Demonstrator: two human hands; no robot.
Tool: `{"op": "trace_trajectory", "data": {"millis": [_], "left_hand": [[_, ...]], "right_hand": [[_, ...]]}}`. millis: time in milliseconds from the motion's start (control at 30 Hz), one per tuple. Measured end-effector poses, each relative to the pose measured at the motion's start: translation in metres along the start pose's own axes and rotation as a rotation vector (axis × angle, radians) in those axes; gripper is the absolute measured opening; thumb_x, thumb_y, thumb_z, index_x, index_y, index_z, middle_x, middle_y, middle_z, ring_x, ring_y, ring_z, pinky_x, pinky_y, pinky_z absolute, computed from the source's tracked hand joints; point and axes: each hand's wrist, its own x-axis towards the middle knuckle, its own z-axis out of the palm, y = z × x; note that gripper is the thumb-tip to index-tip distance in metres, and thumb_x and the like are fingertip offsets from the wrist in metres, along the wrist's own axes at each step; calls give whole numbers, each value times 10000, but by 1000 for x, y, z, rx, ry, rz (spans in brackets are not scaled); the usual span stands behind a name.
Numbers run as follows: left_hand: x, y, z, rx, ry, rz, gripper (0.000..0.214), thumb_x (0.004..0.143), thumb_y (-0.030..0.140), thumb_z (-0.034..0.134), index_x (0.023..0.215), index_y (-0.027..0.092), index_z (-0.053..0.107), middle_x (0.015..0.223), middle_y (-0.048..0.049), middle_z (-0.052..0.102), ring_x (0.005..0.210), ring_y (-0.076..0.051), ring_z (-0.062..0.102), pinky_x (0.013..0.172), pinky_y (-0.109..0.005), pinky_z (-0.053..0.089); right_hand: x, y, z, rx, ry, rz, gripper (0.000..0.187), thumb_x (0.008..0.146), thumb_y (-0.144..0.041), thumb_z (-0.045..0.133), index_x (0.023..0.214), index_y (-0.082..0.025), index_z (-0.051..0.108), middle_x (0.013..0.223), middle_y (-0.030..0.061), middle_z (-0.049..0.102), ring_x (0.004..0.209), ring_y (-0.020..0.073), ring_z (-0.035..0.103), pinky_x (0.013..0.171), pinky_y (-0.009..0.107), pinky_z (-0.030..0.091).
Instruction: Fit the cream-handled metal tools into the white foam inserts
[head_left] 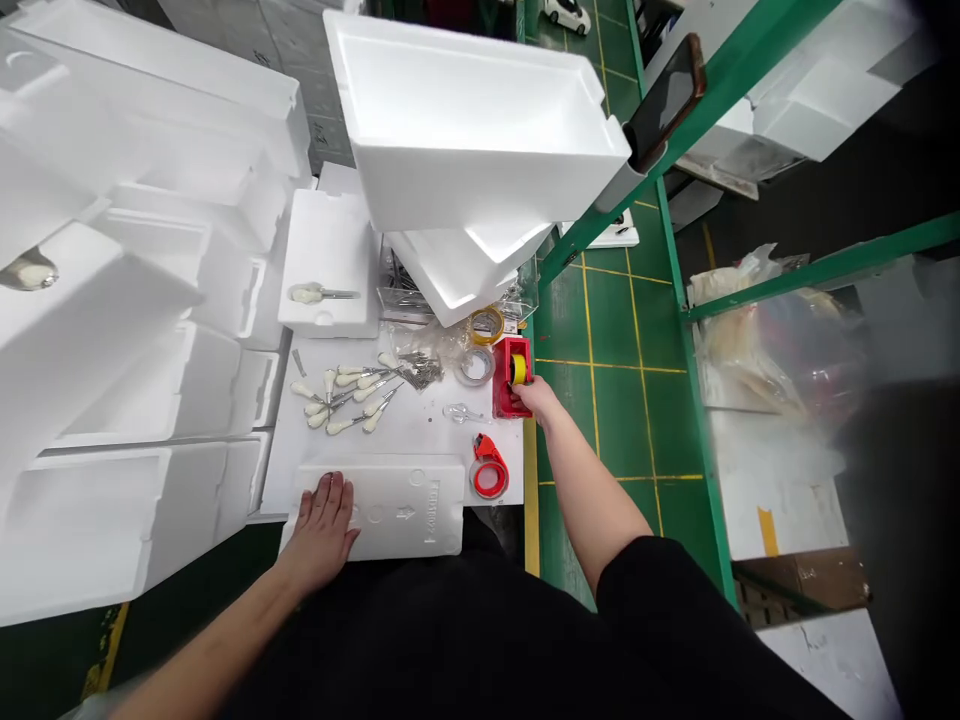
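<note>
Polystyrene foam lid is pressed down by the left hand, its grip spread wide and flat; the right hand is closed narrowly on a yellow tape roll in a red dispenser on the worktop.

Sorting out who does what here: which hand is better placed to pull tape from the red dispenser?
Probably the right hand: it is on the red tape dispenser, while the left hand lies flat on the white foam slab, farther off.

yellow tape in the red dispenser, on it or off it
On: the yellow roll sits seated in the red dispenser, right beside the right hand.
</note>
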Motion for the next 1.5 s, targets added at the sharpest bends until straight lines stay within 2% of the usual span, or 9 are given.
{"op": "trace_trajectory", "data": {"millis": [200,400,533,800,967,1100,1233,1367,1500], "left_hand": [[2,1,-4,3,-49,-9,658,934,346,354,1468,-25,454,1604,-264,242,1522,-396,133,1224,-599,132],[0,-1,9,-55,-10,-5,722,903,370,379,1478,-65,409,1608,-286,221,1533,-401,63,1214,-624,112],[-1,-4,11,-127,30,16,723,938,381,353,1488,-88,360,1610,-312,205,1532,-421,53,1193,-662,108],[6,-8,-57,-420,173,-48,467,987,275,384,1440,169,424,1611,-204,303,1537,-376,142,1168,-724,102],[8,-2,-98,-644,306,-38,427,978,286,442,1388,169,448,1553,-183,389,1500,-323,282,1226,-580,210],[-11,19,-127,-972,42,-26,420,973,347,487,1369,205,473,1404,-133,559,1309,-272,536,1131,-499,414],[-50,35,-132,-1454,-176,-10,633,868,370,682,1422,227,410,1412,-140,531,1218,-247,594,978,-409,537],[-89,21,-109,-1673,-77,-289,409,898,427,645,1212,181,557,1113,-99,663,1002,-198,673,878,-359,565],[-101,-15,-82,-1478,106,-415,326,955,476,525,1018,181,648,917,-57,716,810,-184,699,726,-320,576]], "right_hand": [[-13,11,-16,132,5,62,421,747,-156,767,1049,-207,478,637,5,677,471,129,590,452,232,497],[-91,79,-38,123,-71,198,247,807,-175,705,957,-199,510,752,84,736,526,136,634,462,233,507],[-93,109,-21,22,-105,207,93,854,-191,658,860,-176,566,769,75,731,564,105,642,539,210,532],[-25,79,-41,-514,-10,43,168,754,-133,725,687,-167,575,837,127,707,798,201,662,694,274,480],[-91,39,-61,-732,0,-255,298,771,-422,762,709,-201,572,793,77,676,826,217,629,705,291,428],[-196,19,-13,-686,-188,-595,423,759,-588,726,674,-214,546,653,1,616,626,153,549,590,267,385],[-283,33,78,-477,-496,-544,431,794,-586,685,653,-209,532,580,-31,545,555,121,473,526,243,349],[-324,60,152,-443,-630,-493,417,874,-569,595,683,-200,563,619,-16,597,582,124,509,555,242,379],[-332,78,193,-352,-692,-365,359,927,-499,540,736,-199,588,692,10,673,585,123,570,545,233,413]]}}
